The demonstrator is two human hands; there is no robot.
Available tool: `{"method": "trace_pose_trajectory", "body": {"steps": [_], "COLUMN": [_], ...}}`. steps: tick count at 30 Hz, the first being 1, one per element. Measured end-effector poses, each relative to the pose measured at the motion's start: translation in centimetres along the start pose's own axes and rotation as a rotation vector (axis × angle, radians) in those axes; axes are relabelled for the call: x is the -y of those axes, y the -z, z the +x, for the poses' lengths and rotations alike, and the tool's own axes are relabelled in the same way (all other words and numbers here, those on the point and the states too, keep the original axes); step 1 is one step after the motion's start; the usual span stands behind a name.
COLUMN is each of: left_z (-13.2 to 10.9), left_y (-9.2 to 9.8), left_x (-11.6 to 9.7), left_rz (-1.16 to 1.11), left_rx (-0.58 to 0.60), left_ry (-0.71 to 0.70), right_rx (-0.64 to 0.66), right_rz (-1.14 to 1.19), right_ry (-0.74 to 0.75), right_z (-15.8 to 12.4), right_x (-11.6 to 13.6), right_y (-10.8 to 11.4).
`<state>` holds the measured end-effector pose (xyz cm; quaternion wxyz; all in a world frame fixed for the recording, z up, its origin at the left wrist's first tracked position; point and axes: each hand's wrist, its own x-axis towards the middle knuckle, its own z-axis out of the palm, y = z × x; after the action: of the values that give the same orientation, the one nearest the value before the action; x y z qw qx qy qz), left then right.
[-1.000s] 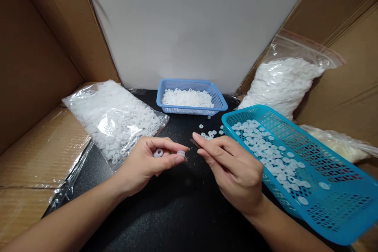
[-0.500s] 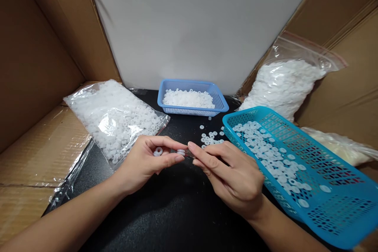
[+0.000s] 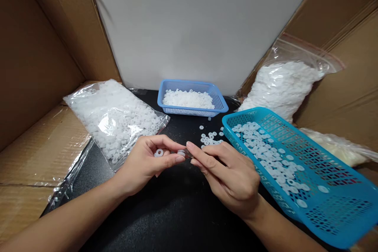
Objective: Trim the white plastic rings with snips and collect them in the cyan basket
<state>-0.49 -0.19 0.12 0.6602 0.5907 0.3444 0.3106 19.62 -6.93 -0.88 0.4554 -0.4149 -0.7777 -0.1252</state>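
My left hand (image 3: pixel 150 155) is closed, pinching a small white plastic washer (image 3: pixel 181 152) between thumb and index finger. Another white ring (image 3: pixel 158 152) with a round hole rests deeper in the same hand, against the curled fingers. Right beside those fingertips, my right hand (image 3: pixel 228 175) is closed in a pinch. Something thin and dark, partly see-through, shows at its fingertips against the washer; its kind is hidden by the fingers. Loose white rings (image 3: pixel 209 139) lie on the black table just beyond my right hand.
A blue basket (image 3: pixel 193 112) of white rings stands at the back. To the right is a larger turquoise basket (image 3: pixel 327 157) with white discs and rings. A clear bag of rings (image 3: pixel 118 122) lies left, and a zip bag (image 3: pixel 283 82) leans against cardboard at back right.
My right hand has shifted slightly left, its fingertips closer to the washer in my left hand. My left hand stays almost still. The baskets and bags stay in place.
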Motion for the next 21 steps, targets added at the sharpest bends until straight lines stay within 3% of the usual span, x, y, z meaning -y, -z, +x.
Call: {"method": "trace_pose_trajectory", "body": {"steps": [5,11,15,21], "left_z": [0.0,0.0,0.1,0.3], "left_y": [-0.3,-0.2,-0.3,-0.6], "left_x": [-0.5,-0.7,-0.8,-1.2], "left_rz": [-0.07,-0.092,-0.15,-0.42], "left_rx": [-0.009,-0.015,-0.021,0.009], "left_ry": [-0.015,-0.066,-0.027,0.047], "right_rx": [-0.066,-0.038,-0.044,0.093], "right_rz": [0.061,0.162,0.129,0.092], "right_ry": [-0.115,-0.213,-0.288,-0.352], "right_z": [-0.2,0.1,0.2,0.0], "right_x": [-0.1,-0.2,-0.5,-1.3], "right_y": [0.0,-0.1,-0.4,-0.7]}}
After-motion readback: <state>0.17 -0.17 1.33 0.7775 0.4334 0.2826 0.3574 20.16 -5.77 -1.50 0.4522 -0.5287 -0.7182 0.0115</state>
